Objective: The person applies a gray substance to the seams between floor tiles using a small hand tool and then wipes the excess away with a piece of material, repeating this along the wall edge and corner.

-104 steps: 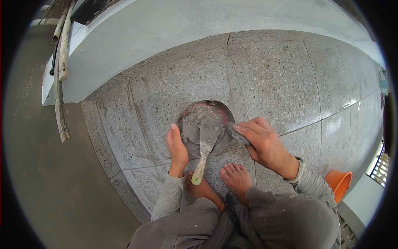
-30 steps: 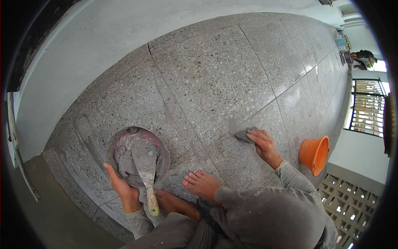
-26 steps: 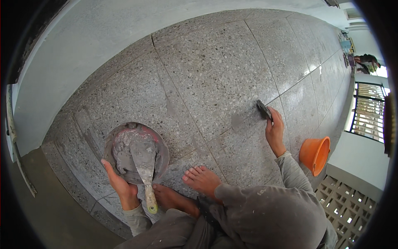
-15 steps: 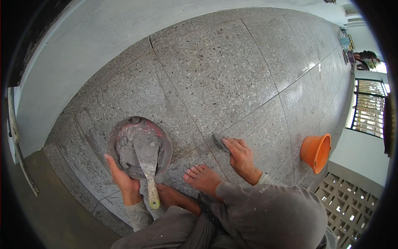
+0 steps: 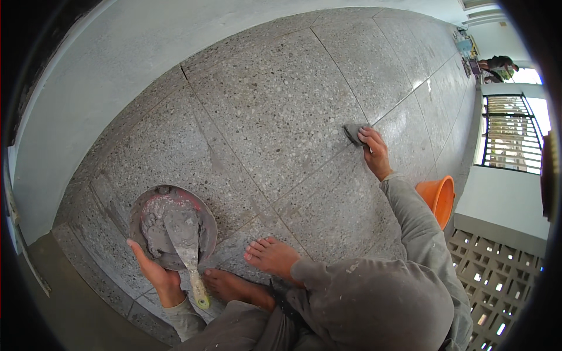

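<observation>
A round bowl of wet grey paste sits at the lower left, with pink showing inside its far wall. My left hand holds the bowl by its near left side. A putty knife rests in the paste, its yellowish, smeared handle sticking out over the near rim toward me. My right hand is stretched far forward, fingers closed on a small dark grey pad. That pad is pressed to the speckled floor along a tile joint; its exact kind is unclear.
An orange bucket stands to the right, partly behind my right forearm. My bare feet are on the floor between bowl and pad. A pale wall curves along the left. Another person is far off at upper right.
My right hand has slid the pad forward and to the right along the joint, and the arm is now extended. The left hand stays at the bowl. The view has shifted slightly.
</observation>
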The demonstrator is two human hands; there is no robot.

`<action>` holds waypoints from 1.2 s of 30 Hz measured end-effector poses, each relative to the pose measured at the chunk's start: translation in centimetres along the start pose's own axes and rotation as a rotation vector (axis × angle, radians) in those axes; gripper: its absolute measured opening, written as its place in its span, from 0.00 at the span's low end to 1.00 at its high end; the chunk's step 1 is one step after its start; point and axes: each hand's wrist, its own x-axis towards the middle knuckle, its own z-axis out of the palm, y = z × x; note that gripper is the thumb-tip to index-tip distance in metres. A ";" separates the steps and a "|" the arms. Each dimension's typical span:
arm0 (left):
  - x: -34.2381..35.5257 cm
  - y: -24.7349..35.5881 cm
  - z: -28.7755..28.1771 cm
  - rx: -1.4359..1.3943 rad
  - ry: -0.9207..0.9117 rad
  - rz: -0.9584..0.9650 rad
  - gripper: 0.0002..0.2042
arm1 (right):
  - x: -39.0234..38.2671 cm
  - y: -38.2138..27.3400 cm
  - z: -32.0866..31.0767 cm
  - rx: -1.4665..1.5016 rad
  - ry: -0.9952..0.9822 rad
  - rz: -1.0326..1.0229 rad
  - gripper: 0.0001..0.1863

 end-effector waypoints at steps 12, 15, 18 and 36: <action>0.6 -0.2 -0.4 0.018 -0.032 0.029 0.37 | 0.4 2.0 -1.2 -0.087 0.044 0.515 0.22; 0.4 0.1 -0.2 0.010 -0.047 0.031 0.37 | 0.0 -2.3 -0.1 -0.215 0.019 0.365 0.25; 0.0 -0.1 0.7 -0.003 -0.042 0.011 0.37 | -1.4 -7.5 -0.4 -0.115 -0.092 0.315 0.25; -0.9 0.4 1.5 0.041 -0.066 0.003 0.39 | 0.1 -2.7 1.0 -0.395 -0.044 0.444 0.27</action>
